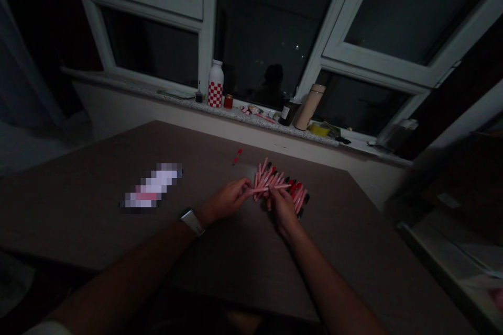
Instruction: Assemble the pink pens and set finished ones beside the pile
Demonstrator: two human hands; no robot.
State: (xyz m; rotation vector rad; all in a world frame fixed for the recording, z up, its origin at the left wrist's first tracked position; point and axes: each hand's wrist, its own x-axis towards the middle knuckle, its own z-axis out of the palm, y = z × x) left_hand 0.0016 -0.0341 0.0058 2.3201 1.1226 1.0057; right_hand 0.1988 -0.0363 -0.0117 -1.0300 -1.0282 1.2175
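Observation:
A slim pink pen [259, 189] lies almost level between my two hands, above a heap of pens. My left hand [228, 200], with a watch [192, 221] on its wrist, pinches the pen's left end. Closer to its middle, the fingers of my right hand [283, 209] are closed on the same pen. Behind and under my right hand spreads the pile of pens [301, 200], pink with some red and black parts; my hand covers some of it. A single red pen [237, 156] rests apart, beyond my left hand.
On the brown table [98, 167], a blurred-out flat object [155, 187] lies to the left. Along the windowsill [251, 118] stand a red-checked white bottle [215, 86], a small jar [228, 101], a dark bottle [288, 112] and a beige flask [310, 107]. The light is dim.

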